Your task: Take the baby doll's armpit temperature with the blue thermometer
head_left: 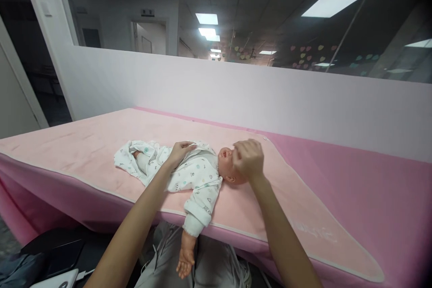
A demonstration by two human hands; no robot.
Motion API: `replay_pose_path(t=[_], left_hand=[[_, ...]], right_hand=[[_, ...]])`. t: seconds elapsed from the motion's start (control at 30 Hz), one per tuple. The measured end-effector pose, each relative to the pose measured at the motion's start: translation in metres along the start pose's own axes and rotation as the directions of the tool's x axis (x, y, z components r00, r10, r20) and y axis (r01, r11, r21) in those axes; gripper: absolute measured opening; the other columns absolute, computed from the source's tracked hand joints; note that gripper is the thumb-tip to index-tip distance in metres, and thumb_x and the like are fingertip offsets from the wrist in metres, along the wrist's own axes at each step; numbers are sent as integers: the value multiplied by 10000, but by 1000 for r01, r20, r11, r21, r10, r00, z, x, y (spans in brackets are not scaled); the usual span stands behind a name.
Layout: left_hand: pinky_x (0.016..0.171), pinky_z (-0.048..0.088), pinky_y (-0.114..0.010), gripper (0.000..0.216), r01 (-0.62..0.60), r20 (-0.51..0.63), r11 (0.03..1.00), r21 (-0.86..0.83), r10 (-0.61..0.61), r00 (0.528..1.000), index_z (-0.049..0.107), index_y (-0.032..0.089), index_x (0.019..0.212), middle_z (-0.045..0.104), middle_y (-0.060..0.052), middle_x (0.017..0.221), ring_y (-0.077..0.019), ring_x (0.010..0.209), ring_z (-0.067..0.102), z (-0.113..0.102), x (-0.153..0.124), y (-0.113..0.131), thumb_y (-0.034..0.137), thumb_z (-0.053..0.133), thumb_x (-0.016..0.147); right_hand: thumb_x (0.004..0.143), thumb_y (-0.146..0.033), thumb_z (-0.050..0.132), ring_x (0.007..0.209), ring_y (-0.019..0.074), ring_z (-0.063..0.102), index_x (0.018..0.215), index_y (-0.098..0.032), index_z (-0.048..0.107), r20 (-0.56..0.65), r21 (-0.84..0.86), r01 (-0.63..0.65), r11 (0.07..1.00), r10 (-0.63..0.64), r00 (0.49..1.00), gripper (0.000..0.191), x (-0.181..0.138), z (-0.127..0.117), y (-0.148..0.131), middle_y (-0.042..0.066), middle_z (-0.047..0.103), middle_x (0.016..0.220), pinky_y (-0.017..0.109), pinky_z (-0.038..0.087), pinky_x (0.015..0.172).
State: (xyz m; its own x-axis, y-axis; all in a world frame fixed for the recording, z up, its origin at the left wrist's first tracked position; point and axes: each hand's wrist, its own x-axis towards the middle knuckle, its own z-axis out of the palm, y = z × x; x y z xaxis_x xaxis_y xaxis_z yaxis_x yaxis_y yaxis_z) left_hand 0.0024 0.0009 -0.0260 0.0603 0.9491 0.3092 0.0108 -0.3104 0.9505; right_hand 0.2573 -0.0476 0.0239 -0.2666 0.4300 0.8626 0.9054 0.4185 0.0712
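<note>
A baby doll [225, 158] lies on its back on the peach-coloured mat, its head to the right and its mouth open. It wears a white printed baby outfit [199, 168]; one bare doll hand [186, 258] hangs over the near edge. My left hand [180, 153] rests at the chest, its fingers closed on the front fabric. Raised by the doll's head, my right hand [249, 158] is curled and hides part of the face and crown. Whatever its fingers may hold is hidden.
The peach mat [91, 144] covers much of a pink padded table [371, 180]. A white low wall [236, 94] with a window runs behind. My lap is under the near edge. At lower left lie a phone [62, 256] and a white device [57, 280] with a cable.
</note>
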Motion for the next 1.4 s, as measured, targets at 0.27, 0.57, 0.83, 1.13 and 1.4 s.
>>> replay_pose_path(t=[0.27,0.57,0.83,1.13,1.4], left_hand=[[774,426,-313,353,0,49,985,-171,9,999,701,116,825,679,-89,864,-220,843,583,-3,-2,3,390,711,602],[654,409,-272,336,-28,93,993,-116,39,995,707,117,774,662,-54,749,-174,704,561,-4,-8,10,425,666,645],[769,404,-310,313,-73,48,992,-98,78,996,710,134,821,675,-74,885,-220,868,560,-3,-7,10,399,653,662],[750,383,-286,302,36,287,946,-322,61,956,707,120,795,627,-48,672,-141,701,542,-11,-3,6,362,698,616],[600,357,-254,303,36,215,902,-430,64,974,678,116,654,552,-15,590,-89,564,450,-12,-3,0,351,772,486]], right_hand=[[775,20,358,728,166,538,872,-121,552,527,-90,379,921,-279,803,258,3,42,-103,94,574,851,261,402,613],[817,2,316,661,142,588,820,-114,574,564,-267,63,962,103,819,283,24,69,-110,128,544,881,228,442,542],[832,-68,335,692,148,549,812,-143,520,262,-32,-156,987,158,952,200,17,34,-88,75,561,793,232,406,576],[893,-342,317,605,104,520,919,-182,499,27,658,-394,641,503,864,244,16,8,-75,-17,529,677,240,431,625],[864,-402,375,533,85,524,892,-176,491,143,871,-374,318,566,812,256,7,28,-92,-8,534,718,213,423,497]])
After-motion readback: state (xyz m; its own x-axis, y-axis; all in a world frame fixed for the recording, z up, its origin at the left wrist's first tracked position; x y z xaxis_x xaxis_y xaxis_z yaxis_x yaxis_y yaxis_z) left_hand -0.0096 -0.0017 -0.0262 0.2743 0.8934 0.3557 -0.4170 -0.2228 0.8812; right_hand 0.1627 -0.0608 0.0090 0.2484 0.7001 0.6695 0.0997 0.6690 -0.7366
